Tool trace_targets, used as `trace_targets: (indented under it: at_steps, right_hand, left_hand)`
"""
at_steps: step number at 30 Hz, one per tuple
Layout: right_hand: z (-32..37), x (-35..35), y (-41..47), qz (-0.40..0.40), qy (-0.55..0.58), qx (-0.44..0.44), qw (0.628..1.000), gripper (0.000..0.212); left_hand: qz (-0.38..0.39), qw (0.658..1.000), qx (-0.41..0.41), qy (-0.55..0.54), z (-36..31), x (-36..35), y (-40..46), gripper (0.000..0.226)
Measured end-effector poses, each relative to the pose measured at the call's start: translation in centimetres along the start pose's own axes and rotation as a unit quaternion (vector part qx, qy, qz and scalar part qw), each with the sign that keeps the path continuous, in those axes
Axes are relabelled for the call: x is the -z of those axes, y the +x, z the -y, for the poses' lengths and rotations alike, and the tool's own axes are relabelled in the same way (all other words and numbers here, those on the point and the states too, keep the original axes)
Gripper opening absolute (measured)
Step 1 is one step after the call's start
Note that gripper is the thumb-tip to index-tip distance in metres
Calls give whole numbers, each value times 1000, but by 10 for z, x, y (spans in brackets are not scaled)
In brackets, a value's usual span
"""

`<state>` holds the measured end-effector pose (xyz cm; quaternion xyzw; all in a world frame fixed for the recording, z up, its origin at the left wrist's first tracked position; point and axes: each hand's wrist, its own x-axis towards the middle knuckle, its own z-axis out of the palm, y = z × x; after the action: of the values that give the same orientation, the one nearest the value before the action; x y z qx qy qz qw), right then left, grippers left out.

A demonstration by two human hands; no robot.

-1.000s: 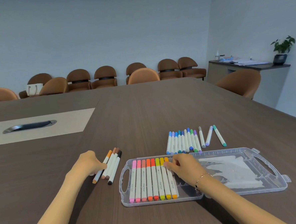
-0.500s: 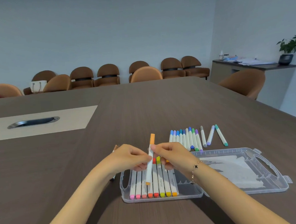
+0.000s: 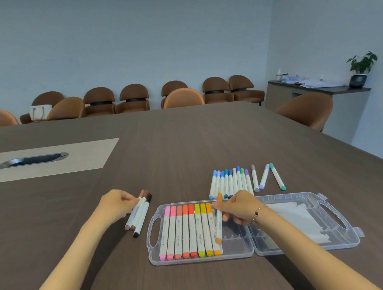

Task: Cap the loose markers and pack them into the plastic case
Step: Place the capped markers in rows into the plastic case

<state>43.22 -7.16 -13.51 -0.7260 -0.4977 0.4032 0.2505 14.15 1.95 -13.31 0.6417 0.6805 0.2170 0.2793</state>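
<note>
Clear glossy plastic case (image 3: 304, 249), smooth white-barrelled markers (image 3: 188, 231) (matt caps), dark wood-grain table (image 3: 186, 149), matt finish

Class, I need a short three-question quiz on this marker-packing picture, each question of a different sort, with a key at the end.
1. True or false: the right hand holds an orange marker over the plastic case.
2. How many markers already lie side by side in the case's left half? A) five B) eight C) twelve
3. Fill in: the left hand touches a small group of brown and black markers lying on the ____, left of the case.

Key: 1 true; 2 B; 3 table.
</note>
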Motion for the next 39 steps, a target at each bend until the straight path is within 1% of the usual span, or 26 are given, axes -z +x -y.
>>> trace_targets:
  at_steps: [2, 6, 9, 12, 14, 17, 19, 23, 27, 29, 33, 37, 39]
  right_hand:
    - [1, -1, 2, -13, -14, 3, 1000, 34]
    - [-1, -7, 1, -31, -75, 26, 996, 39]
    - [-7, -11, 2, -52, -89, 48, 994, 39]
    - [-8, -12, 0, -34, -116, 59, 991, 36]
    - [-7, -12, -2, -23, -132, 62, 989, 36]
    - [-6, -14, -1, -25, -150, 61, 987, 35]
    - [-6, -14, -1, -22, -167, 66, 984, 34]
    - [-5, -13, -3, -26, -204, 84, 975, 35]
    - [-7, -18, -6, -58, -260, 107, 958, 37]
    - [-7, -19, -7, -69, -280, 115, 951, 37]
    - [-9, -18, -8, -66, -274, 121, 952, 37]
    - [-10, -18, -8, -77, -276, 130, 949, 37]
    - [-11, -18, -5, -65, -265, 122, 954, 38]
  left_hand:
    - [-2, 1000, 15, 17, 5, -6, 2, 19]
    - [6, 997, 29, 66, 6, -13, 2, 37]
    - [19, 996, 42, 70, 5, -16, 3, 40]
    - [9, 997, 41, 69, 5, -18, 3, 42]
    - [5, 998, 42, 56, 5, -17, 3, 38]
    - [22, 997, 47, 56, 4, -14, 4, 25]
    - [31, 996, 49, 62, 5, -14, 5, 22]
    - [28, 995, 64, 69, 5, -15, 7, 23]
    - [25, 993, 74, 85, 4, -17, 6, 27]
    - [30, 993, 73, 93, 3, -17, 5, 26]
    - [32, 991, 70, 106, 1, -19, 3, 22]
    - [26, 993, 69, 93, 2, -16, 1, 24]
    - [26, 994, 70, 77, 1, -12, -1, 24]
